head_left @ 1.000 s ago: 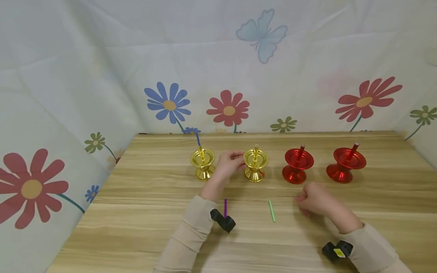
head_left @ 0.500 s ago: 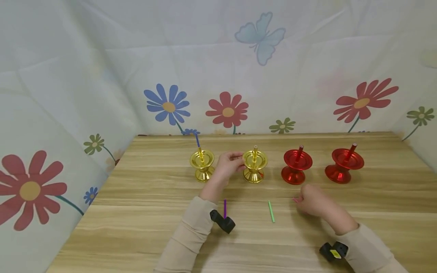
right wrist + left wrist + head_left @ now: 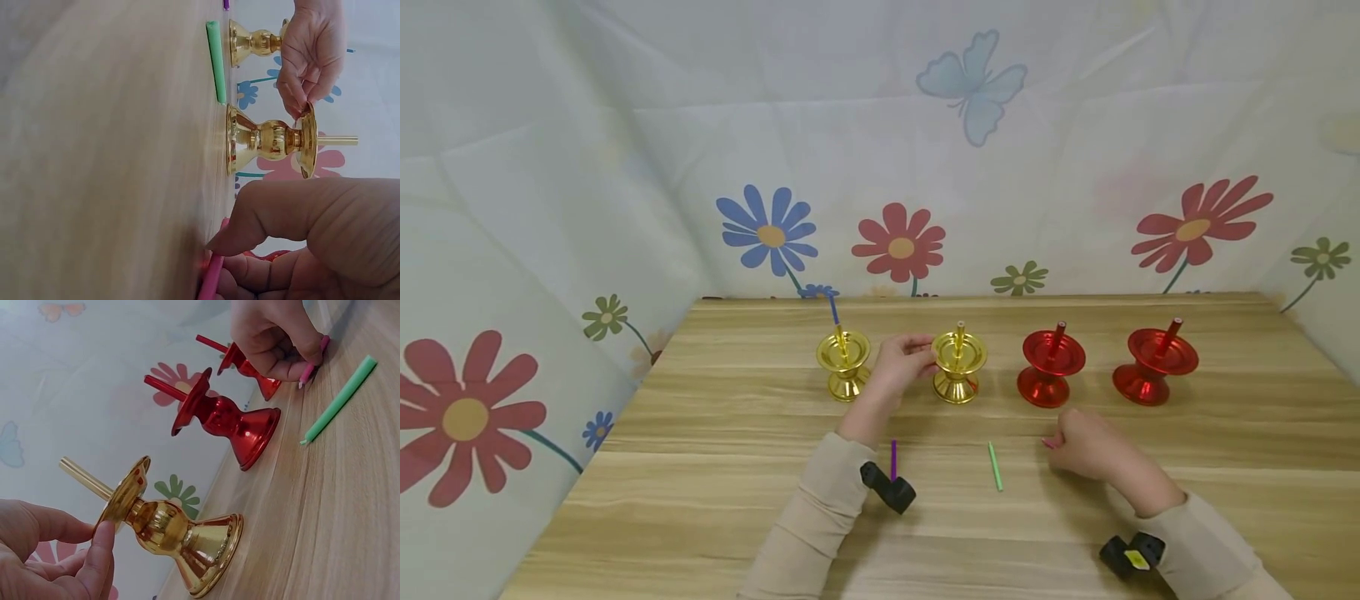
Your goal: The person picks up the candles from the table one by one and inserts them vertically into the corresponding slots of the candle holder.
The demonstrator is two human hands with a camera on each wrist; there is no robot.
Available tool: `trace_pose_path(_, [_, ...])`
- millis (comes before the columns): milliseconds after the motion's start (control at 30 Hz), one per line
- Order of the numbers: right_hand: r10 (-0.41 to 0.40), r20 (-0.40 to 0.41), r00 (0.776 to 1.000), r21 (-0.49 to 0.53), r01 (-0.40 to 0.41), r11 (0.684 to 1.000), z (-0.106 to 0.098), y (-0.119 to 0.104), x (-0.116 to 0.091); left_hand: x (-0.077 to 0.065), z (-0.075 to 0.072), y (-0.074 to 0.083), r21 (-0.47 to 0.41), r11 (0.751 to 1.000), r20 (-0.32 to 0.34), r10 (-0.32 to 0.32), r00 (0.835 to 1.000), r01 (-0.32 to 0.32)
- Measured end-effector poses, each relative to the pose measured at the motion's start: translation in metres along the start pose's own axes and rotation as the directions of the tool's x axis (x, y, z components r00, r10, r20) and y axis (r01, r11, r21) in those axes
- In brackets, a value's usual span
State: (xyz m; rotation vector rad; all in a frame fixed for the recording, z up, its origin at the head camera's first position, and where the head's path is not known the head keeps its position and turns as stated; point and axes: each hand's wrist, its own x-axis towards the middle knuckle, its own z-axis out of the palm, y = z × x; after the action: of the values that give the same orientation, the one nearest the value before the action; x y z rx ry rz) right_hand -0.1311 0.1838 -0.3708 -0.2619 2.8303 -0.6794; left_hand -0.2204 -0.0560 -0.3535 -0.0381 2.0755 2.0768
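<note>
My left hand [image 3: 904, 367] pinches the rim of a gold candlestick [image 3: 957, 387] between thumb and fingers; it stands upright on the table with its tube bare. In my right hand [image 3: 1090, 446] a pink candle [image 3: 212, 276] is pinched between thumb and curled fingers, low at the tabletop; whether it touches the wood I cannot tell. A second gold candlestick [image 3: 847, 385], left of my left hand, carries a slightly leaning blue candle [image 3: 833, 308]. Beyond my right hand stand two red candlesticks, a nearer one [image 3: 219, 417] and a farther one [image 3: 1141, 383], both without candles.
A green candle [image 3: 996, 467] lies between my forearms. By the left wrist camera [image 3: 895, 493] lies a purple candle [image 3: 893, 454], partly covered by it. A flower-print cloth [image 3: 1075, 167] hangs behind the wooden table [image 3: 700, 500].
My right hand has shifted slightly left, and the pink candle's end now shows more clearly past its fingers. My left hand stays on the gold candlestick's rim.
</note>
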Motion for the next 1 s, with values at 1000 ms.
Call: trace_pose_path(1000, [-0.156, -0.267, 0.951, 0.020, 0.167, 0.986, -0.019, -0.020, -0.002, -0.001, -0.002, -0.001, 0.007, 1.000, 0.019, 0.018, 1.000, -0.018])
